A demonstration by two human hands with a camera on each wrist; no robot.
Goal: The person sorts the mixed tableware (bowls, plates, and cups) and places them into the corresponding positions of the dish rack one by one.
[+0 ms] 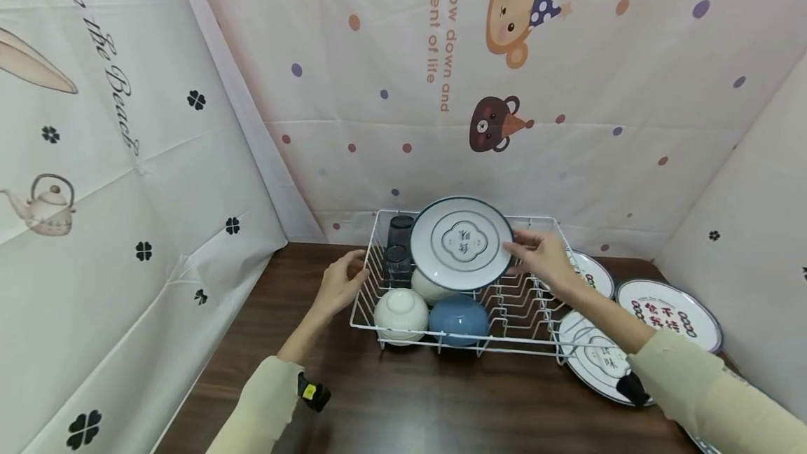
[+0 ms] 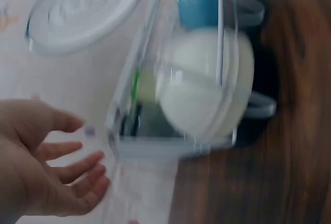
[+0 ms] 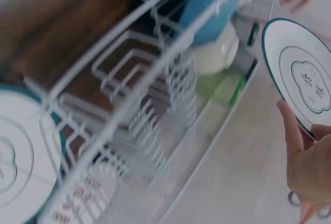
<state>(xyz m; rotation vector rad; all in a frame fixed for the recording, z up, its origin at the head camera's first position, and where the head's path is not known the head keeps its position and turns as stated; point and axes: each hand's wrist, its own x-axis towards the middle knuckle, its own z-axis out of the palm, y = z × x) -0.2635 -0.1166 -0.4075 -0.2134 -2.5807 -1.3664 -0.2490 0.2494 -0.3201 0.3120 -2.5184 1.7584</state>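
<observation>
1. Right now my right hand point(image 1: 542, 258) sits right of centre in the head view, holding a white plate point(image 1: 460, 242) with a dark rim upright over the wire dish rack point(image 1: 372, 286); my fingers pinch its right edge.
2. Seen from the right wrist, that plate shows at the upper right of the frame, with one straight finger point(image 3: 290, 131) laid against its rim and the rest of the hand below it.
3. My left hand point(image 1: 340, 284) is left of centre in the head view, at the left edge of the rack, fingers loosely spread and holding nothing; the left wrist view is blurred, but it shows an open palm beside the wire.
4. Inside the rack, toward the lower front, a white bowl point(image 1: 401, 314) and a blue bowl point(image 1: 459, 319) lie upside down side by side, with another pale bowl point(image 1: 427, 287) just behind them.
5. Two dark glasses point(image 1: 398, 247) stand in the back left of the rack, just left of the held plate.
6. At the lower right of the head view, three more plates point(image 1: 668, 314) lie flat on the dark wooden table point(image 1: 429, 405), just beside the rack.
7. Printed cloth with cartoon animals point(image 1: 517, 5) fills the upper frame.
</observation>
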